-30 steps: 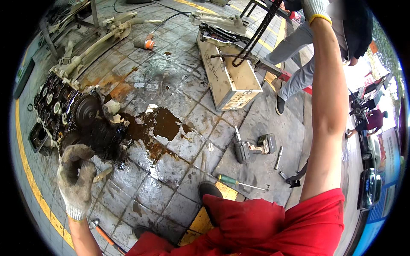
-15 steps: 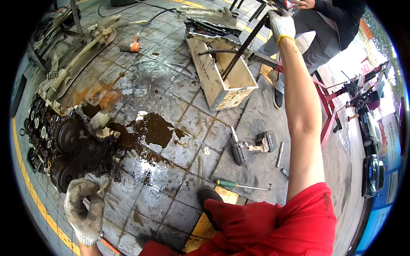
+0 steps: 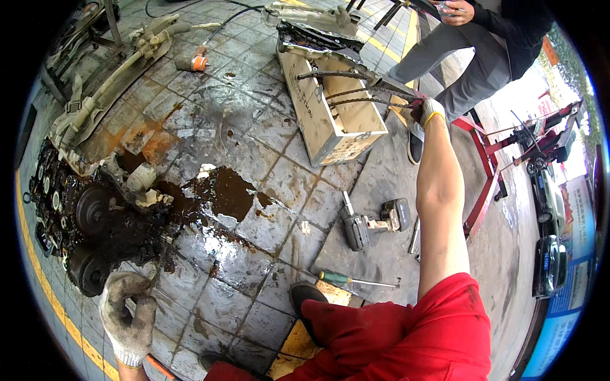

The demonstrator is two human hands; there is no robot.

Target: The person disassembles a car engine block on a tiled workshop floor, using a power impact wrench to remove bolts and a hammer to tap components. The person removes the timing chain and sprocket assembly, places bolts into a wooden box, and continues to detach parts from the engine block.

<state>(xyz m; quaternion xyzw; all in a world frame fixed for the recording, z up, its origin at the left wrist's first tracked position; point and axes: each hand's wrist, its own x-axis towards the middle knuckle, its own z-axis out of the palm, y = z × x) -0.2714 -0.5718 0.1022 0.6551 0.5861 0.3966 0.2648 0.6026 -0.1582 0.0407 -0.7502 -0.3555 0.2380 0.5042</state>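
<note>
My right hand [image 3: 433, 110], in a pale work glove, is stretched far forward beside the wooden box [image 3: 305, 111]. Its fingers are closed on a dark timing chain [image 3: 372, 100], whose strands run sideways over the open box. The fingertips are partly hidden. At the lower left, my left hand [image 3: 129, 320] wears a dirty glove and curls loosely, with a gap between thumb and fingers and nothing visible in it. Just beyond it lies an oily engine [image 3: 105, 216] with round pulleys. A dark, oily engine cover [image 3: 318, 41] rests across the box's far end.
Brown oil [image 3: 232, 193] is spread over the tiles. A cordless impact wrench [image 3: 375, 222] and a green-handled screwdriver [image 3: 333, 277] lie before me. An orange-and-grey air tool [image 3: 194, 62] lies farther off. Another person [image 3: 483, 54] stands at the far right, near a red stand [image 3: 486, 159].
My right hand has come down and nearer, beside the box. The chain that hung steeply from it now stretches almost level. My left hand has barely moved.
</note>
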